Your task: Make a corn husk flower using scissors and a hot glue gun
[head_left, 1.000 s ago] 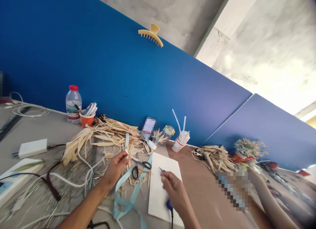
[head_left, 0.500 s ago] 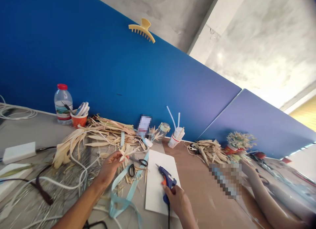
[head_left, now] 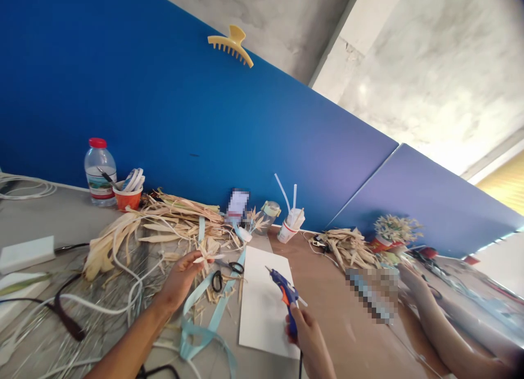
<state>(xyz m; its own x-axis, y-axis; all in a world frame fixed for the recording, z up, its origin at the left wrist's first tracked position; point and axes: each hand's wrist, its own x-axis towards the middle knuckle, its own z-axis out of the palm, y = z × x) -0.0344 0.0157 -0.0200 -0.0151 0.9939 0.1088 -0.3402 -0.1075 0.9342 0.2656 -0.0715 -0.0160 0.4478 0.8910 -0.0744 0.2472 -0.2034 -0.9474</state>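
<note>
Between the fingertips of my left hand (head_left: 183,274) is a small pale flower of dried husk (head_left: 207,253), its petals spread out. My right hand (head_left: 308,335) is wrapped round the handle of a blue hot glue gun (head_left: 286,292) with an orange trigger; its nozzle points up and to the left, over a white sheet (head_left: 262,319). A glue stick pokes out of the gun's rear, and a black cord runs down from the handle. Scissors with black handles (head_left: 217,281) lie just right of my left hand, near a light blue ribbon (head_left: 216,313).
Dried corn husks (head_left: 176,215) are heaped behind my left hand. Along the blue partition (head_left: 164,95) stand a bottle (head_left: 100,174), an orange cup (head_left: 127,198), a glass jar (head_left: 268,218) and a white cup (head_left: 287,232). White cables (head_left: 94,308) loop at left. Another person's arm (head_left: 434,324) reaches in at right.
My right hand has lifted the glue gun off the white sheet and shifted it right. My left hand still holds the husk flower, which is turned slightly.
</note>
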